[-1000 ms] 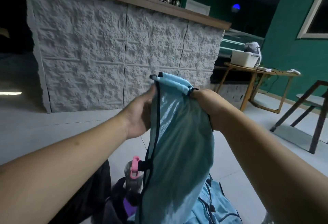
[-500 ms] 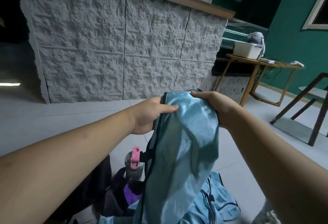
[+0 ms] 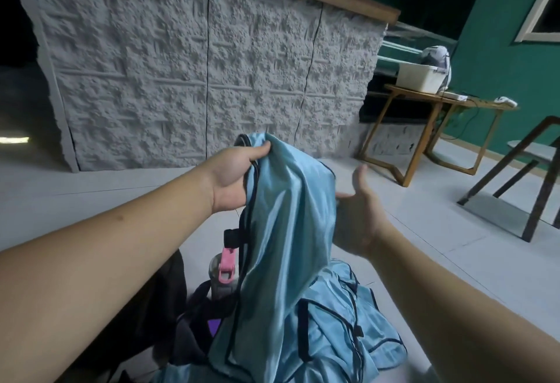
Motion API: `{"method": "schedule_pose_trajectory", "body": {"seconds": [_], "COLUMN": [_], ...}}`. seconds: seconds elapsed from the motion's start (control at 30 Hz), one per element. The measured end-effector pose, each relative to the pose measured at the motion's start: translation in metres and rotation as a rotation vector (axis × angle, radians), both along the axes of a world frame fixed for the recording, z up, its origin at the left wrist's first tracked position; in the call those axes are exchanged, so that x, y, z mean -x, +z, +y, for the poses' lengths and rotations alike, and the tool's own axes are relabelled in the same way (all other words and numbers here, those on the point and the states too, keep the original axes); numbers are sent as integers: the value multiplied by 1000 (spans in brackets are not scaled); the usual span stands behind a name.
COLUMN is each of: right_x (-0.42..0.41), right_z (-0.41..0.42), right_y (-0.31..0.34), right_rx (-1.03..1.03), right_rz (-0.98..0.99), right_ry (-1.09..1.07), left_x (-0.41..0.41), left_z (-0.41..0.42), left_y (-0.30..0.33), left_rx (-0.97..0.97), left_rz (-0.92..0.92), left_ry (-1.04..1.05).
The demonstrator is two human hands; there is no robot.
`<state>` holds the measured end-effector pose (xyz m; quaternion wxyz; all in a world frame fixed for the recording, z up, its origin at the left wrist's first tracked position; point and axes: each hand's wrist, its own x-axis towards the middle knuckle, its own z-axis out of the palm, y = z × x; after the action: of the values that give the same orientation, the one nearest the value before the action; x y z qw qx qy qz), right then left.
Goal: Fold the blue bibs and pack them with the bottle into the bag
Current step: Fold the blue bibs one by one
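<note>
A shiny light-blue bib (image 3: pixel 281 231) with dark trim hangs in front of me. My left hand (image 3: pixel 235 178) grips its top edge, thumb over the cloth. To the right of the bib my right hand (image 3: pixel 360 215) is spread with the palm turned toward it, apart from the cloth or just at its edge. More blue bibs (image 3: pixel 342 334) lie in a heap on the floor below. A bottle (image 3: pixel 222 276) with a pink lid clip stands upright in a dark bag (image 3: pixel 188 331) at the lower left, partly hidden by the hanging bib.
A grey textured counter front (image 3: pixel 197 73) rises ahead across the pale tiled floor. A wooden side table (image 3: pixel 430 109) with a white tub stands at the right, with a dark-framed chair (image 3: pixel 533 170) beyond it by the green wall.
My right hand has let go of the bib's top and dropped to its right side, fingers spread. The left hand alone holds the bib now, and it hangs more bunched.
</note>
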<state>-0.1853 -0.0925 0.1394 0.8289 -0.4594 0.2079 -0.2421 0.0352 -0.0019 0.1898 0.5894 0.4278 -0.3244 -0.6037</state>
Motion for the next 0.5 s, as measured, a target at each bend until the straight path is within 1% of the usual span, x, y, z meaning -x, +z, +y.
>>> {"method": "schedule_pose_trajectory", "body": {"seconds": [0.07,0.13,0.17,0.23,0.3,0.4,0.5], "right_x": [-4,-7,-9,-15,-19,-20,-17], "right_z": [8,12,14,17,11,5,2], "right_y": [-17,-25,-24,-16,-9,2,16], "right_rx": [59,104,135,220,291,425,447], "right_rz": [14,54,106,235,337,379,369], "right_ry": [157,211,218,168,45,-33,-22], "left_x": [-5,-10,-13,-20,-27,-37,-42], "left_z": [-1,-2,-3,-3,-5,-7,-9], "left_y": [3,4,4,4,3,0,-4], "left_rx": [8,-4,-11,-23,-47,-92,-124], "left_rz": [13,-4,-14,-36,-85,-195,-265], "left_ry": [66,111,130,167,200,255,305]}}
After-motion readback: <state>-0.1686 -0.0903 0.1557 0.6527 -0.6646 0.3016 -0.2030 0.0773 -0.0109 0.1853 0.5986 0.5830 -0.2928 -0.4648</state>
